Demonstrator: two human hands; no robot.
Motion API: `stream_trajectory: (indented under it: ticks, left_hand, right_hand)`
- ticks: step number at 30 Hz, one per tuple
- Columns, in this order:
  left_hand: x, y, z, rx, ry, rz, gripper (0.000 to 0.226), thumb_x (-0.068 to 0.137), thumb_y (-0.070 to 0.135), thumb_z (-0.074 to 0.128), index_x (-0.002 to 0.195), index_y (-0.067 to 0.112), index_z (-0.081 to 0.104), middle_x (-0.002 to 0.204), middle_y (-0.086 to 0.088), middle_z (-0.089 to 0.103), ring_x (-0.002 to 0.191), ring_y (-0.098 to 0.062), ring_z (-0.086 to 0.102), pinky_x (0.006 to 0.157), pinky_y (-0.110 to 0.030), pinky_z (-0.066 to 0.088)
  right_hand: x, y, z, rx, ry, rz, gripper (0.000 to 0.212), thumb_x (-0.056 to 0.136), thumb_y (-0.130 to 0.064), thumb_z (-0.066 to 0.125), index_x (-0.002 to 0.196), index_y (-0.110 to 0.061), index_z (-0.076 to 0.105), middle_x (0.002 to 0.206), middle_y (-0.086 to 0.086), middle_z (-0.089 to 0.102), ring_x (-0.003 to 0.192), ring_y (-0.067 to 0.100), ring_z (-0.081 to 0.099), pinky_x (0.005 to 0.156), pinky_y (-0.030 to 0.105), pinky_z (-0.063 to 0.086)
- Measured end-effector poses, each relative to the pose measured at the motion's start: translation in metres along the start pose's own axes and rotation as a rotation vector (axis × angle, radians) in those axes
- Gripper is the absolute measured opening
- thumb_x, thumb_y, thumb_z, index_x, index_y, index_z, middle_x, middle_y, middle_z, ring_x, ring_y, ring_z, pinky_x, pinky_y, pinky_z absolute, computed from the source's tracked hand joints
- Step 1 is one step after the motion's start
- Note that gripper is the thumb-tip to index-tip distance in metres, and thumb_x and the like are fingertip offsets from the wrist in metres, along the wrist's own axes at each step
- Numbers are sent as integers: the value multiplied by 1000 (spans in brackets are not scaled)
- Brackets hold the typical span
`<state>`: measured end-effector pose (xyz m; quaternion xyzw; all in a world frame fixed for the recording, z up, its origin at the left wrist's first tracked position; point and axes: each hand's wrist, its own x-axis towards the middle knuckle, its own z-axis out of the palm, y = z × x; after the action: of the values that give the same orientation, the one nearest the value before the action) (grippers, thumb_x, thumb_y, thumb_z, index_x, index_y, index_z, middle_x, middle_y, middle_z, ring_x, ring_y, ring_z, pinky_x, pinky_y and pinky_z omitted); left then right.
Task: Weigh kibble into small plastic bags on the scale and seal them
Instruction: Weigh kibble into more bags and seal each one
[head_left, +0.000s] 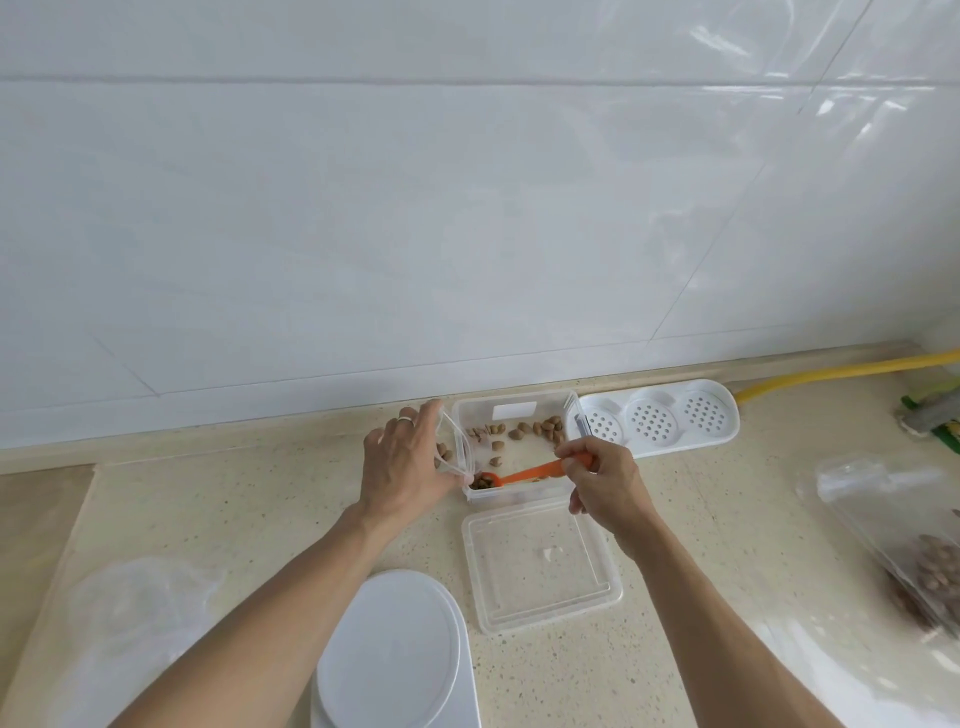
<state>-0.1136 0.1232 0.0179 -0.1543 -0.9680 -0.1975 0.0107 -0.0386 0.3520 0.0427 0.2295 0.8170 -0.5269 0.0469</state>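
A clear plastic box (511, 407) stands near the wall with loose brown kibble (540, 430) on its floor. My right hand (605, 480) grips the handle of an orange spoon (530, 474), whose bowl holds kibble at the box's front left corner. My left hand (405, 462) holds a small clear plastic bag (451, 447) upright against the box's left side, and a few kibble pieces show inside it. The white scale (392, 652) sits at the bottom centre with nothing on its round platform.
The box's clear lid (540, 564) lies flat in front of it. A white perforated tray (657, 423) sits to the right, with a yellow hose (841, 371) behind it. A larger bag of kibble (914, 551) lies far right. Crumpled clear plastic (140, 618) lies bottom left.
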Motion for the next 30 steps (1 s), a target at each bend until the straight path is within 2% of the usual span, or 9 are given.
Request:
stream_trajectory:
  ticks: [3,7,11,16,19,23,26,28,30]
  left_hand:
    - [-1,0,-1,32,16,16,83,57,61,78,121,23,42,96,2,60,96,-23,58,86,-41,43]
    - [-2,4,-7,105,54,47,88,58,65,77,127,23,43,105,-1,61,100,-23,59,93,-42,41]
    - [-2,6,-10,153,60,56,89,58,64,78,129,24,44,111,-4,60,106,-24,58,99,-43,36]
    - [1,13,-11,165,39,38,78,59,62,76,121,25,45,106,-2,61,104,-24,58,97,-43,38]
    - [3,19,-11,114,-1,1,75,63,60,74,123,26,45,108,0,60,108,-23,56,96,-41,38]
    - [5,23,-14,-6,-31,-38,73,68,58,74,125,27,42,108,1,59,106,-22,56,92,-39,42]
    - [6,25,-17,-77,-24,-45,74,69,56,73,127,26,40,108,0,57,103,-21,56,87,-37,46]
    - [6,25,-20,-125,-38,-75,80,68,54,76,131,25,36,113,-1,55,107,-21,54,86,-35,46]
    - [6,25,-20,-169,-45,-94,84,67,52,78,133,24,33,117,-3,53,109,-22,53,86,-35,46]
  right_hand:
    - [-2,-2,0,156,60,64,17,96,-2,52,98,-11,67,86,7,75,48,17,58,50,24,47]
    - [-6,-3,-4,313,122,125,17,95,1,53,97,-10,66,87,7,74,45,15,55,49,25,46]
    - [-7,-3,-17,366,177,131,15,95,0,53,99,-8,65,89,10,75,44,14,54,52,30,47]
    - [-11,-19,-37,379,245,74,15,95,0,54,101,-7,66,86,9,74,44,14,55,53,30,47]
    - [-18,-41,-34,280,221,-46,15,95,-2,54,99,-9,67,84,13,69,46,14,57,49,25,47]
    - [-31,-69,-16,-10,105,-327,17,96,-6,55,97,-15,69,78,-5,66,50,15,60,49,29,50]
    - [-35,-80,-6,-248,68,-522,18,96,-10,54,94,-19,70,68,-13,63,52,9,57,52,25,42]
    - [-36,-84,-6,-312,84,-589,19,97,-10,54,94,-19,70,62,-18,57,52,4,54,52,19,35]
    - [-37,-87,-9,-329,82,-596,19,97,-10,54,95,-19,71,58,-22,52,53,-2,56,52,19,35]
